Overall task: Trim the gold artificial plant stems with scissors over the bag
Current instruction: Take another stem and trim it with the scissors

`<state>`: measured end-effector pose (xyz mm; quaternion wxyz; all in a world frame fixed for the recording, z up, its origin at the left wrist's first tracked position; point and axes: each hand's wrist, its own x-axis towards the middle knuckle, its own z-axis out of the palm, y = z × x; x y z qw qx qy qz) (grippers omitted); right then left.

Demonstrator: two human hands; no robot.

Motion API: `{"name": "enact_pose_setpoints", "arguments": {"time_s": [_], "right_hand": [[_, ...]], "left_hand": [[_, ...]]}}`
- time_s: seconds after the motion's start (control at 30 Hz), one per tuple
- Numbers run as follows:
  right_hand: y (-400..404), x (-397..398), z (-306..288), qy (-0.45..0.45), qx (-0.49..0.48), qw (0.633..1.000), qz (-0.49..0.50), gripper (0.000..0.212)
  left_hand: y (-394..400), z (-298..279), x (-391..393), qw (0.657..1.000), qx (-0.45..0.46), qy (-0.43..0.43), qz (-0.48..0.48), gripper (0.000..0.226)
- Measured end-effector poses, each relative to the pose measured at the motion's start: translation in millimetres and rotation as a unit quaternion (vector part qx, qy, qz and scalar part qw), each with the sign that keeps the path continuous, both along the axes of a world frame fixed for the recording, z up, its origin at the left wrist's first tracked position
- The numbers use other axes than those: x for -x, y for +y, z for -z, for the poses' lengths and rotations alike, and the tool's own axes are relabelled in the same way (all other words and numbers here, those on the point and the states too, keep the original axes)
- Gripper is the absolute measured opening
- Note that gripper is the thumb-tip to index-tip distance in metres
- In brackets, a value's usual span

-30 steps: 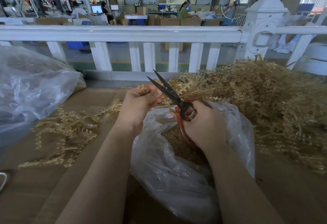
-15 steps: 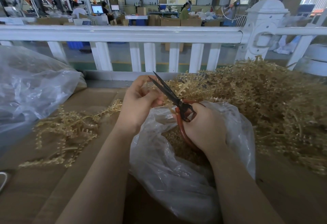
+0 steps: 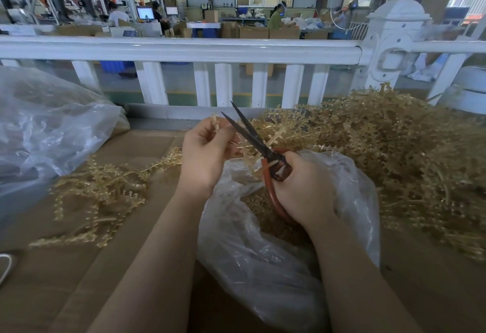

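While a big clear sack [image 3: 44, 132] sits puffed up at the far left, a small pile of gold stems [image 3: 97, 198] lies just right of it on the brown cardboard [image 3: 52, 274]. A bit of white cord [image 3: 5, 267] peeks in at the left edge.

Next comes the left hand [image 3: 203, 156], near the middle. Its fingers are curled round a gold stem [image 3: 219, 128], and the stem's tip pokes up above the fist. More of the stem sticks out to the right, toward the scissors [image 3: 252, 138].

Those scissors have dark blades that stand a little apart, with points aimed up and to the far left. One blade is touching or nearly touching the stem. The right hand [image 3: 302, 188] grips the red handles, with fingers wrapped tight round them.

Under both hands sits the bag [image 3: 263, 274], clear and crinkly, with its mouth open. Gold bits [image 3: 265, 217] lie inside it.

On the right, a big heap of gold stems [image 3: 394, 153] fills the cardboard. Behind everything, a white fence [image 3: 184, 49] runs from left to right, with a thick post [image 3: 391, 43] on the far right.
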<state>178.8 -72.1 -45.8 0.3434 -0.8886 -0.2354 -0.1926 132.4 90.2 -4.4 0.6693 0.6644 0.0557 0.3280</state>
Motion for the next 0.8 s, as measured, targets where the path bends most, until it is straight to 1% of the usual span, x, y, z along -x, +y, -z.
{"name": "enact_pose_setpoints", "arguments": {"time_s": [0.1,0.2,0.33,0.5,0.63,0.8], "right_hand": [[0.6,-2.9,2.2,0.012,-0.031,0.999,-0.002,0.027],[0.2,-2.8,2.1,0.018,-0.044,0.999,-0.008,0.029],[-1.0,-0.1,0.1,0.002,-0.028,1.000,-0.008,0.029],[-3.2,-0.2,1.8,-0.055,-0.020,0.998,0.006,0.034],[-2.9,-0.9,4.4,-0.073,-0.024,0.997,0.009,0.040],[-2.0,1.2,2.5,-0.096,-0.035,0.995,0.005,0.046]], "left_hand": [[-5.6,-0.1,-1.3,0.998,0.055,-0.007,0.013,0.020],[-8.1,-0.3,-1.6,0.997,0.062,-0.019,0.034,0.021],[-7.0,-1.0,0.3,0.999,0.019,-0.030,0.040,0.021],[0.2,0.4,2.5,0.996,-0.057,-0.038,0.054,0.019],[2.8,0.5,2.5,0.994,-0.068,-0.040,0.073,0.020],[0.3,0.7,1.3,0.994,-0.060,-0.033,0.082,0.020]]}}
